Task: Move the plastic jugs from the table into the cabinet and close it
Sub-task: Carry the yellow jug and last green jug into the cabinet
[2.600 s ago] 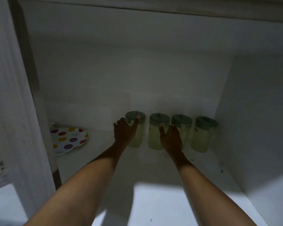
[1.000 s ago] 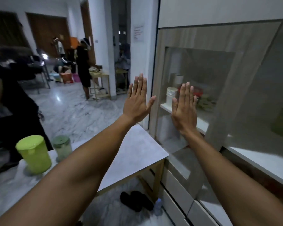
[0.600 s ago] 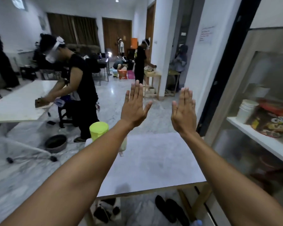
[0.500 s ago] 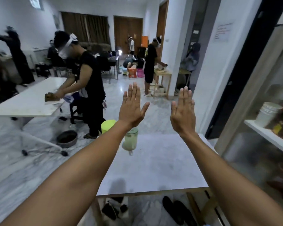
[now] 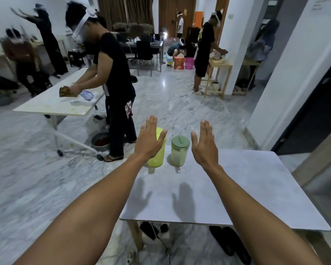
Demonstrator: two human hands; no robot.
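Observation:
Two plastic jugs stand at the far edge of the grey table. One is a lime-green jug, the other a pale translucent jug with a green lid. My left hand is held flat above the table, fingers spread, partly in front of the lime-green jug. My right hand is also flat and empty, just right of the lidded jug. Neither hand touches a jug. The cabinet shows only as a sliver at the right edge.
A person in black works at a white table to the left, with a metal bowl on the floor nearby. Several other people stand farther back. Shoes and cables lie under my table.
My view swung left from the cabinet's inside to the table. My hands left the jugs in the cabinet and now hover, lower, over the two jugs on the table.

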